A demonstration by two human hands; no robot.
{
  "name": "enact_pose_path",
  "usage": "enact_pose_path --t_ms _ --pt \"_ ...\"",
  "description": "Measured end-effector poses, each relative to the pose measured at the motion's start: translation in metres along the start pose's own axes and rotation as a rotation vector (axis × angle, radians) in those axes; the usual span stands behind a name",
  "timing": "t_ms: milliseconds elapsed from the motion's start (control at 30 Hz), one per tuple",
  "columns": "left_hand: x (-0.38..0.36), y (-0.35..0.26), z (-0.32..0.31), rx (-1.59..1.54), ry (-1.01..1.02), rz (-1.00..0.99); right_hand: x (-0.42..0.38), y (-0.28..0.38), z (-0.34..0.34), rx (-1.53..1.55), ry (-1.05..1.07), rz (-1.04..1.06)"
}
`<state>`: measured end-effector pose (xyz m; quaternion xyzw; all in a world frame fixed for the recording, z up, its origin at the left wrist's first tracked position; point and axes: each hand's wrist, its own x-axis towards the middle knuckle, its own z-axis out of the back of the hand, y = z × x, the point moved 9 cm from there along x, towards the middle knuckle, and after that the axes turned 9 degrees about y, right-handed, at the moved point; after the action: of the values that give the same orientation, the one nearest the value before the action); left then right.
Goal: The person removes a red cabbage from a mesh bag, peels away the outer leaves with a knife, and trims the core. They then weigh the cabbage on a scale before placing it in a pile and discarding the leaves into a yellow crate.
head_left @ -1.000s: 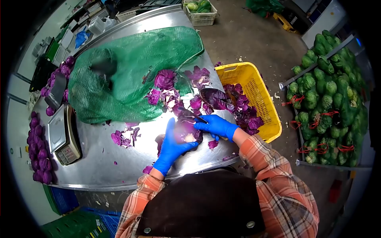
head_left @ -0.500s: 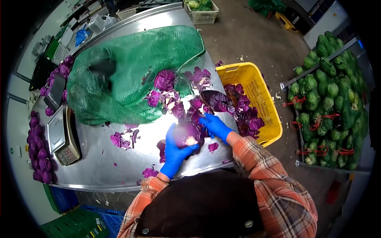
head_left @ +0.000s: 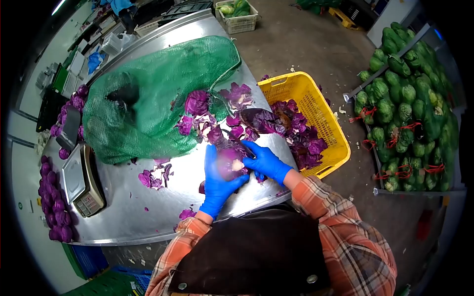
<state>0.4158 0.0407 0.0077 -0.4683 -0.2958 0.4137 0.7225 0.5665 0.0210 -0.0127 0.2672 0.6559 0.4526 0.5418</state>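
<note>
A purple cabbage with a pale cut stem is held over the steel table near its front edge. My left hand, in a blue glove, is wrapped round its left and lower side. At its right side is my right hand, also gloved, its fingers curled over what looks like the dark handle of a tool; most of that tool is hidden. Loose purple leaves lie just beyond the cabbage. Another whole purple cabbage rests by the green mesh bag.
A yellow basket of purple leaves stands at the table's right side. On the left are a scale and a row of purple cabbages. Green vegetables in net bags are stacked far right. A pale crate stands behind.
The view has shifted slightly. My right hand has closed in from the leaves to the cabbage's right side, while my left hand still holds the cabbage.
</note>
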Motion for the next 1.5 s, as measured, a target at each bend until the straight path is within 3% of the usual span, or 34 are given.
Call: enact_pose_path --t_ms 67,133,233,267,333,400,467,533,633,667,700,767,833,900,933,1033,1300,1433,1467,1500 --pt "0.005 -0.006 -0.005 -0.196 0.044 0.035 -0.003 0.004 0.002 -0.073 -0.022 0.037" --pt "0.005 -0.005 -0.002 -0.15 0.031 0.025 0.0 -0.007 0.007 -0.123 -0.076 0.102" --pt "0.0 0.002 0.005 -0.221 0.065 0.021 0.011 -0.052 0.045 -0.023 -0.307 0.109" --pt "-0.002 0.005 0.009 -0.252 0.089 0.032 0.004 -0.065 0.043 0.124 -0.293 -0.019" --pt "-0.013 0.031 0.026 -0.29 0.123 -0.009 -0.003 -0.065 0.029 0.267 -0.31 0.057" --pt "-0.034 0.058 0.043 -0.462 0.174 0.105 -0.014 -0.042 0.008 0.345 -0.289 0.093" --pt "-0.051 0.048 0.057 -0.576 0.104 0.251 -0.018 -0.01 -0.018 0.187 -0.218 0.176" --pt "-0.052 0.056 0.064 -0.423 0.013 0.272 -0.013 -0.001 -0.034 0.065 -0.138 0.223" --pt "-0.058 0.066 0.066 -0.212 -0.086 0.221 0.015 -0.021 0.008 -0.113 -0.278 0.098" --pt "-0.063 0.065 0.064 -0.154 -0.102 0.203 0.02 -0.009 0.019 -0.478 -0.365 0.188" --pt "-0.067 0.057 0.06 -0.091 -0.115 0.157 0.016 -0.006 0.024 -0.522 -0.454 0.295" --pt "-0.075 0.04 0.052 0.039 -0.152 0.069 0.004 0.03 -0.001 -0.537 -0.41 0.254" --pt "-0.083 0.042 0.043 -0.053 -0.202 0.078 0.008 0.041 -0.044 -0.382 -0.14 0.325" --pt "-0.084 0.03 0.043 0.04 -0.196 0.071 0.023 0.021 -0.065 -0.39 -0.067 0.318" --pt "-0.084 0.027 0.044 0.088 -0.194 0.065 0.016 0.015 -0.076 -0.165 0.148 -0.092" --pt "-0.085 0.033 0.045 0.118 -0.214 0.068 0.028 0.002 -0.077 0.01 0.188 -0.076" --pt "-0.077 0.019 0.045 0.151 -0.186 0.043 0.049 0.014 -0.072 -0.336 0.271 -0.027" --pt "-0.075 0.021 0.044 0.13 -0.18 0.048 0.048 0.013 -0.066 -0.274 0.237 -0.021" --pt "-0.08 0.021 0.047 0.12 -0.204 -0.01 0.057 0.006 -0.054 -0.328 0.181 0.063" --pt "-0.089 0.024 0.048 0.11 -0.227 -0.068 0.057 -0.021 -0.036 -0.212 0.155 -0.044"
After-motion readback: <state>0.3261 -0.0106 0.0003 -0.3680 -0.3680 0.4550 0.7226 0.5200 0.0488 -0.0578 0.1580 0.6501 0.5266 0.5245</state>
